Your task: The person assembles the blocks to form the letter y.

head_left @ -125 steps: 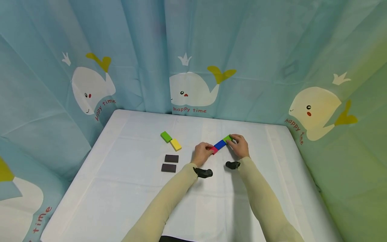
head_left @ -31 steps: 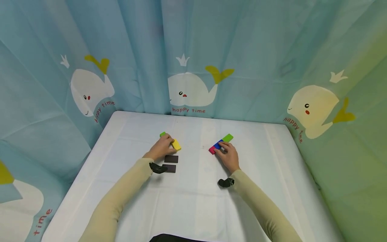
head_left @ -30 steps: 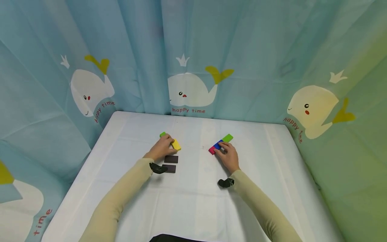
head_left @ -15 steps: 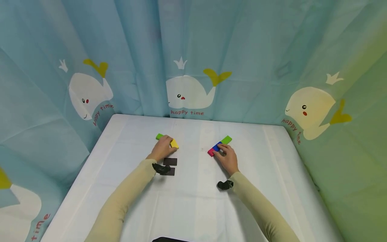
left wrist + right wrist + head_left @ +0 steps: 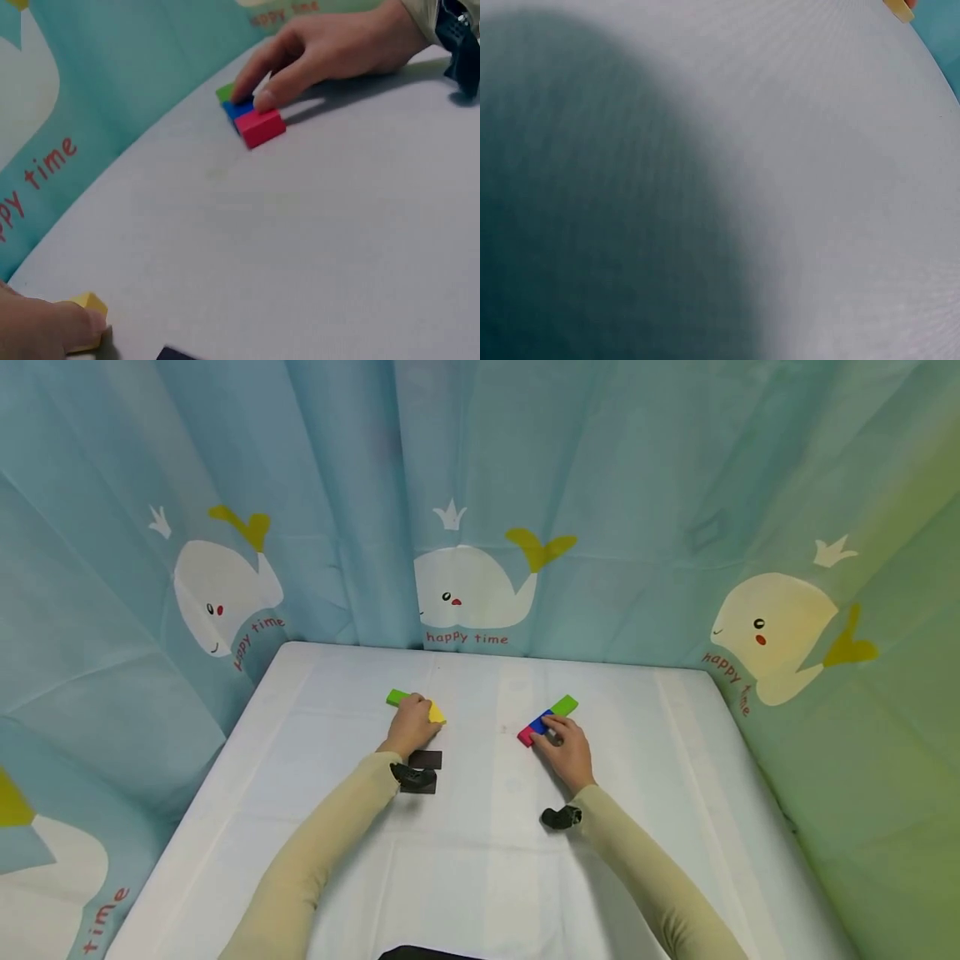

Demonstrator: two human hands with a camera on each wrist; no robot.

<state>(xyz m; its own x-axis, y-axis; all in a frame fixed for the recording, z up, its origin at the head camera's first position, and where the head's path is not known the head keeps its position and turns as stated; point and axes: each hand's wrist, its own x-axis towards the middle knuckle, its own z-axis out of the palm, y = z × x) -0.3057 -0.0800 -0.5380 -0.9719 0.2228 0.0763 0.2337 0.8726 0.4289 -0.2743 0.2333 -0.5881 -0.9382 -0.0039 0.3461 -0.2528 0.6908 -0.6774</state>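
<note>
The right hand (image 5: 567, 753) is resting its fingertips on the joined row of red, blue and green blocks (image 5: 547, 719), steadying it on the white worktop (image 5: 480, 860); its fingers are lying nearly straight, pressing rather than gripping. Well to the left of that row, the left hand (image 5: 411, 727) is curling over the yellow block (image 5: 436, 713), seemingly grasping it, with another green block (image 5: 396, 697) poking out beyond it. A dark tile (image 5: 428, 760) is lying just nearer the person. Judging by this, a block is being fetched; carrying it across to the row's end calls for careful alignment.
</note>
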